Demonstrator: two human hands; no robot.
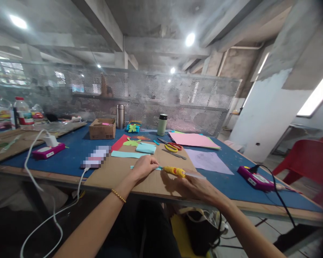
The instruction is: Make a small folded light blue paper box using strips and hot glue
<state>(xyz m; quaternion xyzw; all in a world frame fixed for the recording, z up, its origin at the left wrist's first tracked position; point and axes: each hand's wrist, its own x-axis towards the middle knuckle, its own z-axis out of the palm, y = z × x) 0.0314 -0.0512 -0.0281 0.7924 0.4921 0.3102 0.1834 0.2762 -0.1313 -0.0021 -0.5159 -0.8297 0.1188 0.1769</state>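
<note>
**Teal strip (159, 168) pressed flat on cardboard sheet (115, 177)**

The teal strip is held down on the cardboard sheet, on the table (70, 157), by the left hand (144, 166), whose grip is open. A yellow tool (174, 171) is touched by the right hand (199, 188); whether that grip is closed cannot be told.

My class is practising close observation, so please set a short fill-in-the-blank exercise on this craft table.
1. The left hand presses a thin paper strip onto a sheet of ____.
2. The right hand holds a tool with a ____ handle.
3. Behind the scissors lies a large sheet of paper coloured ____.
4. The bracelet sits on the ____ wrist.

Missing words: cardboard; yellow; pink; left.
</note>
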